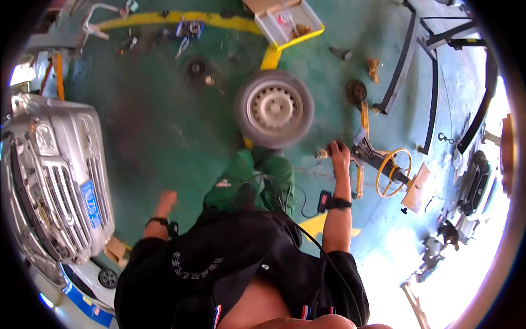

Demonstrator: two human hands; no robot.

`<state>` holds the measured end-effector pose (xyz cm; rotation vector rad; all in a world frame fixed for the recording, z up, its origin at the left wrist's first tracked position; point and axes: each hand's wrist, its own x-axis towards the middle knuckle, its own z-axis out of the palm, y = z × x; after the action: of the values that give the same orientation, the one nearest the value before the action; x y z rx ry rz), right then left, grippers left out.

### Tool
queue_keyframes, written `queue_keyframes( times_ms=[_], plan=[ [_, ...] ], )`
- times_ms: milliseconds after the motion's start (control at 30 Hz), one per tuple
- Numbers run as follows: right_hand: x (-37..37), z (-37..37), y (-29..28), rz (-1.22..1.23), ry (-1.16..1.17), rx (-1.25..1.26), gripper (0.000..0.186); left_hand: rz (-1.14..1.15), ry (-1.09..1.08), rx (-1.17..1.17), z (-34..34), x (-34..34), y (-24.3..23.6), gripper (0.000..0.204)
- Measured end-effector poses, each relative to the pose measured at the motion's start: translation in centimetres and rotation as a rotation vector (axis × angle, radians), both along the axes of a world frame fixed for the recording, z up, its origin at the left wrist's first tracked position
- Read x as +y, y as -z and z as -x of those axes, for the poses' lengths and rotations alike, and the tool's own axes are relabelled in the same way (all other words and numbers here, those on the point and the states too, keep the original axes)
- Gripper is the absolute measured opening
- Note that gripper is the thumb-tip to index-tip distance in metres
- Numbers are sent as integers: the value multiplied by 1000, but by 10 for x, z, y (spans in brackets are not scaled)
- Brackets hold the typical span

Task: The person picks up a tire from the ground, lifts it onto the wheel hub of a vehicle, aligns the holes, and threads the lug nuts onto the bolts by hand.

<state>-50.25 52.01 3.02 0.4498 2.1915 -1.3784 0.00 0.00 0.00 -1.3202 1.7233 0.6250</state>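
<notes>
My right hand (pixel 340 156) reaches down beside a stand with yellow-orange legs (pixel 365 122), a dark metal body and a yellow steering wheel (pixel 379 184). Its fingers are curled around something dark, too small to make out, close to the end of one leg. My left hand (pixel 167 199) hangs out to the left, its fingers curled in, with nothing visible in them. A vehicle wheel with a pale steel rim (pixel 275 108) lies flat on the floor in front of my feet, apart from both hands.
A silver car front (pixel 68 181) stands at the left. Ahead lie an open carton (pixel 289 27), a blue tray (pixel 190 29) and a dark round part (pixel 195 67). Black metal frames (pixel 399 66) stand at the right, near a wooden board (pixel 419 189). A cable (pixel 304 198) trails near my right arm.
</notes>
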Motion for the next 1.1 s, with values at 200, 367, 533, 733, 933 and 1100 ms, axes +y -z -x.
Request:
queue_keyframes(
  times_ms=[200,367,533,733,933,1100],
  plan=[
    [13,47,110,11,72,-132,44,133,-58,209,163,65,38,41],
    [38,76,278,129,231,-369,50,17,-95,296,242,116,151,46],
    [83,92,481,95,401,-591,54,-77,-283,313,276,195,305,54],
    [106,120,628,217,509,-721,72,-402,-545,526,354,290,351,39],
    [71,140,652,324,535,-718,73,-499,-604,537,370,319,359,37],
    [83,137,647,344,522,-672,73,-468,-465,504,391,298,355,50]
  ],
)
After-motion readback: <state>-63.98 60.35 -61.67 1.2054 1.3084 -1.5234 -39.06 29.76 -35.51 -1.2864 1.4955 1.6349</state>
